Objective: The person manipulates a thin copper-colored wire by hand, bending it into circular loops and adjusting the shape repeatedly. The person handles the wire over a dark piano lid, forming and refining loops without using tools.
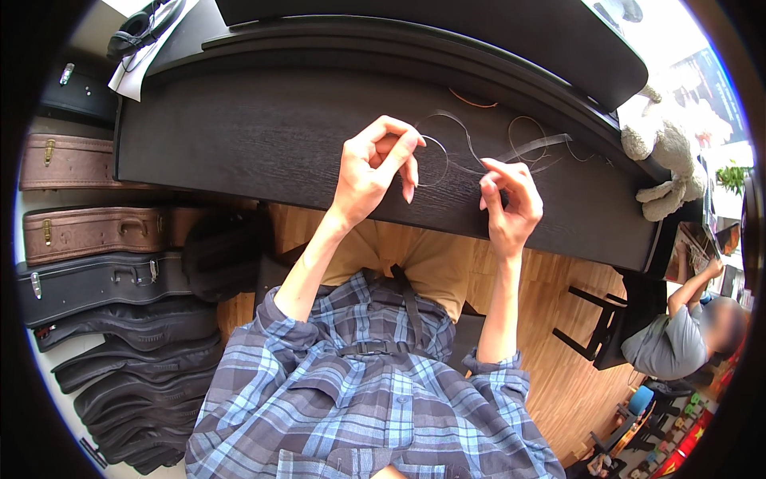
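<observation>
My left hand point(375, 168) is raised over the dark wooden lid point(239, 136) of a piano and pinches a thin coiled wire string point(447, 152) between thumb and fingers. My right hand point(511, 199) grips the same string a little to the right, fingers curled around it. The string loops between both hands and trails off to the right across the lid, where more loose coils point(535, 140) lie. A thin orange strand point(472, 101) rests farther back on the lid.
Several instrument cases point(92, 231) are stacked on the left floor. Headphones point(144, 28) and a paper sit at the top left. A plush toy point(666, 152) leans at the right end. A dark stool point(594, 327) and another seated person point(678, 335) are at lower right.
</observation>
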`<state>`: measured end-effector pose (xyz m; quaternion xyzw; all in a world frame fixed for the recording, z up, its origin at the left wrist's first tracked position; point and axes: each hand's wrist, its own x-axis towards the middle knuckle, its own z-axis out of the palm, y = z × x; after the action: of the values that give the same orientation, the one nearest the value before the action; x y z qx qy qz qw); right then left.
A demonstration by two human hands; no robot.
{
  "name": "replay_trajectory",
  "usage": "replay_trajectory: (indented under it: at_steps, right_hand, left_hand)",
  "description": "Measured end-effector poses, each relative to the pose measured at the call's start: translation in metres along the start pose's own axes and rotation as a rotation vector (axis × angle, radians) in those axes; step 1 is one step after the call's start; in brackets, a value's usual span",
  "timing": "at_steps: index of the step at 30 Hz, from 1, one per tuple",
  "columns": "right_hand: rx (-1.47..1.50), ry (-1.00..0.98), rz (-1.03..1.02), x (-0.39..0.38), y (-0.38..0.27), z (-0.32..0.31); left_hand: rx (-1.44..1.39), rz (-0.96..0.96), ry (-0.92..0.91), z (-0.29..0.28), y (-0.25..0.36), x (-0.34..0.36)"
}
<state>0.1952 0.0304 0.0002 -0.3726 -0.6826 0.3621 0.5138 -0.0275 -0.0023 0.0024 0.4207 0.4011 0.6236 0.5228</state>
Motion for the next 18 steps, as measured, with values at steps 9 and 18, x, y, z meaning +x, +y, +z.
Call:
replay_trajectory:
  at_steps: [9, 18]
  right_hand:
    - [-0.160, 0.064, -0.206, -0.018, -0.011, -0.011]
    - [-0.237, -0.241, 0.065, 0.014, -0.028, 0.030]
  left_hand:
    - [-0.050, 0.035, 0.094, 0.000, -0.006, 0.000]
    - [0.019, 0.013, 0.019, -0.001, -0.002, -0.001]
